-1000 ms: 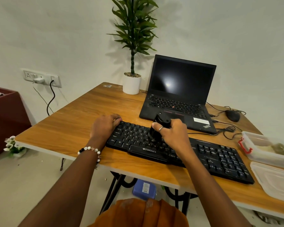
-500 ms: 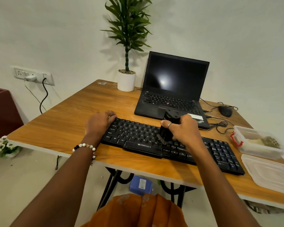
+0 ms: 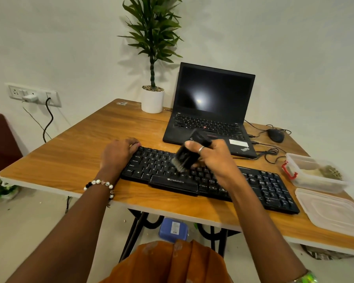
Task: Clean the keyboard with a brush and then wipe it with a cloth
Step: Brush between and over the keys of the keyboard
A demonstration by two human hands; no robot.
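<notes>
A black keyboard [image 3: 270, 186] lies across the near part of the wooden table [image 3: 70, 158]. My right hand [image 3: 215, 158] grips a black brush [image 3: 185, 157], tilted so that its bristles point down-left onto the middle keys; the brush is blurred. My left hand [image 3: 119, 153] rests on the keyboard's far left corner, fingers curled over its top edge. No cloth is in view.
An open black laptop [image 3: 211, 107] stands just behind the keyboard, a white potted plant [image 3: 152, 99] to its left, a mouse [image 3: 275, 135] and cables to its right. A clear plastic container [image 3: 313, 172] and its lid [image 3: 331, 211] sit at the table's right edge.
The brush has tilted and its bristles have swept left over the middle keys. My left hand has stayed at the keyboard's left corner. The camera view has shifted.
</notes>
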